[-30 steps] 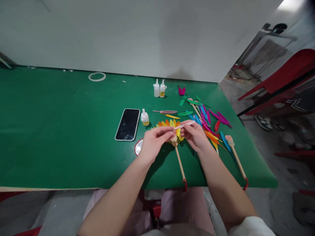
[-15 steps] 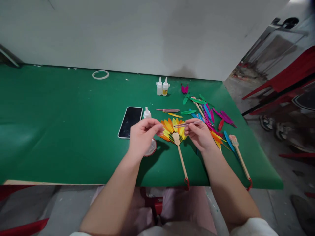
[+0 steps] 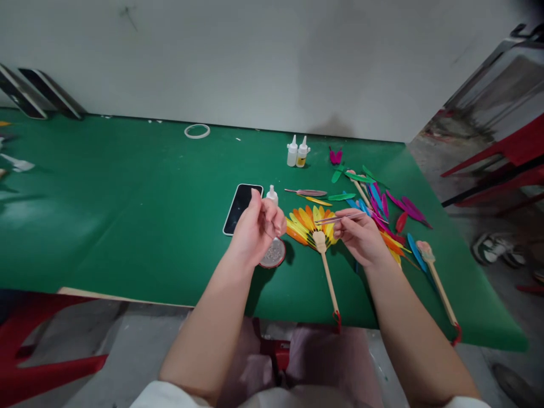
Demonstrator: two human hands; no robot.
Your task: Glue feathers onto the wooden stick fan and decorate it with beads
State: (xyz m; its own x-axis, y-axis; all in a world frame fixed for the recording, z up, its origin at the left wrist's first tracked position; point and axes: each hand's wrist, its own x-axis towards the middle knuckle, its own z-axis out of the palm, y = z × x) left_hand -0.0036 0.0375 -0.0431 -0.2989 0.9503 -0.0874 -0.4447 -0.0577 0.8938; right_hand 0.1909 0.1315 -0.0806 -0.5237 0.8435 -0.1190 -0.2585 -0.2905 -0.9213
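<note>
My right hand (image 3: 361,238) grips a pair of slim metal tweezers (image 3: 335,219), whose tips point left over a feather fan (image 3: 319,240). Yellow and orange feathers spread from the fan's wooden head, and its handle, with a red cord loop, runs toward the table's front edge. To the left of the fan, my left hand (image 3: 259,229) is raised above the table, thumb up and apart from the loosely curled fingers, with nothing visible in it. A small round dish (image 3: 274,255) with a red rim lies partly behind that hand. Just behind the fingers stands a white glue bottle (image 3: 272,195).
A phone (image 3: 241,205) lies left of my hand. Two small bottles (image 3: 297,153) stand near the wall. Loose coloured feathers (image 3: 376,198) and another wooden fan handle (image 3: 437,280) lie at the right. A white ring (image 3: 197,131) rests at the back of the green table (image 3: 106,215).
My left hand has gone from fingertips together to thumb lifted away. The tweezers stay in my right hand over the fan. The whole view has shifted, showing more of the table's left side.
</note>
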